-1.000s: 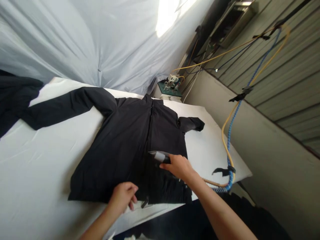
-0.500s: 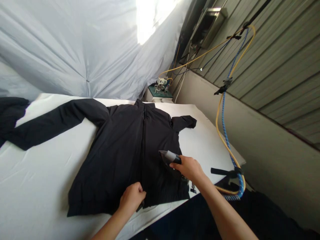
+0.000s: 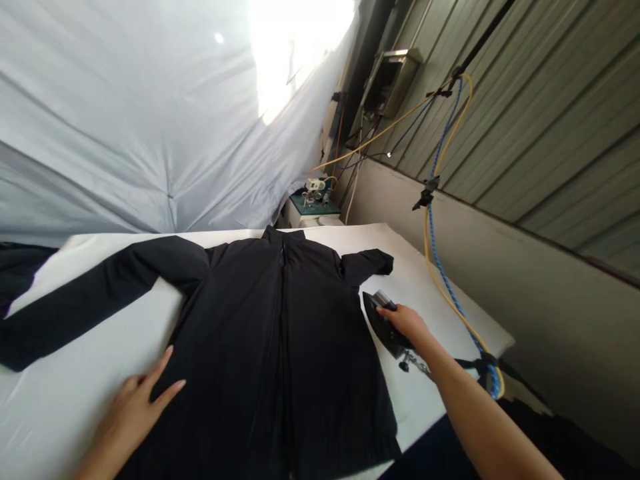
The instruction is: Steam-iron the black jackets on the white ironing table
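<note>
A black zip-up jacket [image 3: 240,347] lies spread on the white-covered table [image 3: 135,320], collar toward the far edge. One sleeve stretches out to the left, while the other makes a short dark shape on the right. My right hand [image 3: 407,325] grips the handle of a steam iron [image 3: 383,320], which is just right of the jacket's side edge, over the white cover. At the jacket's left side edge, my left hand [image 3: 135,400] has thumb and forefinger spread and touching the black cloth.
Yellow and blue hoses [image 3: 431,227] hang down on the right beside the wall. A small machine on a green-topped stand [image 3: 314,200] is behind the table. White sheeting [image 3: 125,120] hangs at the back. Another dark cloth [image 3: 20,267] lies at far left.
My left hand has let go of the jacket's front hem and moved to its left side edge, fingers opening. The iron has moved off the front panel to the right. The view has shifted.
</note>
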Available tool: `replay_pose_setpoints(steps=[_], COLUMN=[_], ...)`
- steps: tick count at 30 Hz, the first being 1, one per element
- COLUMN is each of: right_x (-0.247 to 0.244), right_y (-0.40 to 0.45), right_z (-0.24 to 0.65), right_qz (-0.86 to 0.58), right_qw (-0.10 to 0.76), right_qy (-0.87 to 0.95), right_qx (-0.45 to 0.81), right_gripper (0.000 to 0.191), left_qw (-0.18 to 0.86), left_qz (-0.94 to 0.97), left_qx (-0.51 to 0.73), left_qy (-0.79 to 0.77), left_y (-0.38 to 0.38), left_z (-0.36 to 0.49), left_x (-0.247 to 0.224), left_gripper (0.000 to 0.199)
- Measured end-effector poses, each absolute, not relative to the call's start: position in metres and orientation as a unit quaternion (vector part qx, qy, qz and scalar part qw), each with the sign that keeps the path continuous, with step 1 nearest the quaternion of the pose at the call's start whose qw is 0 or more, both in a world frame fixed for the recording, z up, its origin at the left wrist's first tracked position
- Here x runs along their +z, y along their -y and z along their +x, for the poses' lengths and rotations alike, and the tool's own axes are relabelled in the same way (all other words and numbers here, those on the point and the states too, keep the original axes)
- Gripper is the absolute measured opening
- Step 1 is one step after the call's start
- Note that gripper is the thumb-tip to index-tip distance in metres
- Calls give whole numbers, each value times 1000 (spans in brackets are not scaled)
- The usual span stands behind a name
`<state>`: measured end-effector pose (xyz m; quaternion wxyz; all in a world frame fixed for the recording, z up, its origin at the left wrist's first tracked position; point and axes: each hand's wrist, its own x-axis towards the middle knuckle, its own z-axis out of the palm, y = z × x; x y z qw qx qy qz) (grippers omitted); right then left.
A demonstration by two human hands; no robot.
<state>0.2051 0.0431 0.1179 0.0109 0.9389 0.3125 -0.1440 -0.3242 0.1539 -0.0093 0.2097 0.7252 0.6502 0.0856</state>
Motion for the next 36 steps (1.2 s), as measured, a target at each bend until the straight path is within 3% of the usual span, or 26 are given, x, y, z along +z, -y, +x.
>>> replay_pose_setpoints(steps=[3,8,13,17,19,22,25,28,32,36], right_x=[102,85,85,98,97,75,38,16,37,67], right_y=[-66,-104,-147,-207,-245,-301,-335,-341,-338,-353], right_z=[244,289,307,262,217,137,80,71,103,107], right_qz=[949,954,958,928,855,794,800,820,813,791], right_qw=[-9,-11,26,15,-38,-80,-30,-11,-120,-248], right_qy=[-279,-256,-237,-373,-517,-597,-588,-553,-542,-543], right_qx=[-147,-156,-159,4,-3,-83,-119,-148,-173,-138], right_gripper=[63,69,65,42,34,39,58,56,45,49], left_qw=[276,294,261,294,272,230,192,191,234,293], left_qz=[708,717,767,826,847,835,804,787,769,759], left_qx=[95,-55,96,127,133,133,126,125,161,225], left_qy=[-643,-629,-578,-463,-438,-482,-548,-573,-572,-536], left_y=[-140,-178,-287,-348,-364,-379,-388,-396,-407,-413], left_z=[-316,-318,-266,-156,-99,-40,-20,-29,-31,6], left_x=[-32,-22,40,55,46,24,7,2,9,21], left_gripper=[65,59,41,40,42,29,27,21,17,28])
